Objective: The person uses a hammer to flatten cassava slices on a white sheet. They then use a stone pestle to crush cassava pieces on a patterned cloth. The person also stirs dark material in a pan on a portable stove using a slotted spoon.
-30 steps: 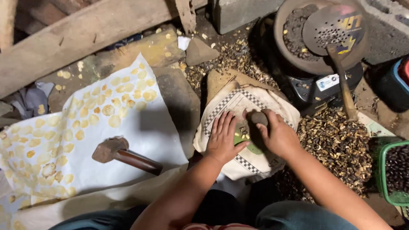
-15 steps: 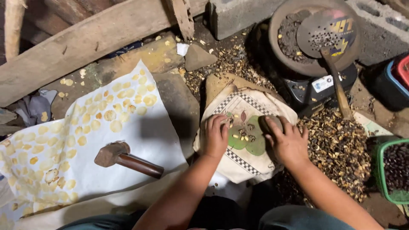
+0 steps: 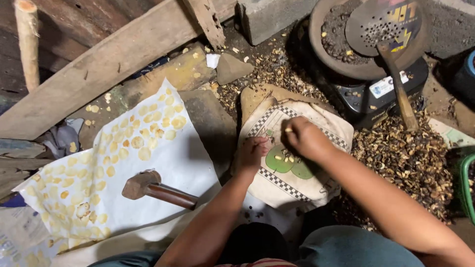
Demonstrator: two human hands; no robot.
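Note:
A cream cloth with a checked border and a green patch (image 3: 302, 183) covers a block in front of me. Several small pale kernels (image 3: 288, 158) lie on the green patch. My left hand (image 3: 253, 152) rests curled on the cloth's left side, fingers bent inward. My right hand (image 3: 306, 138) hovers over the cloth's middle and pinches a small pale kernel between its fingertips. A hammer with a wooden handle (image 3: 158, 190) lies on the yellow-spotted white sheet (image 3: 123, 178) to my left, away from both hands.
A heap of dark broken shells (image 3: 410, 158) lies right of the cloth. Behind it a round pan of dark material (image 3: 346, 59) carries a perforated ladle (image 3: 383, 24) on a black stove. Wooden beams (image 3: 99, 69) cross the top left. A green basket edge (image 3: 465, 188) sits far right.
The dark stone my right hand held a second ago is gone from it; that hand now pinches a kernel. My left hand has curled its fingers. The view moved closer.

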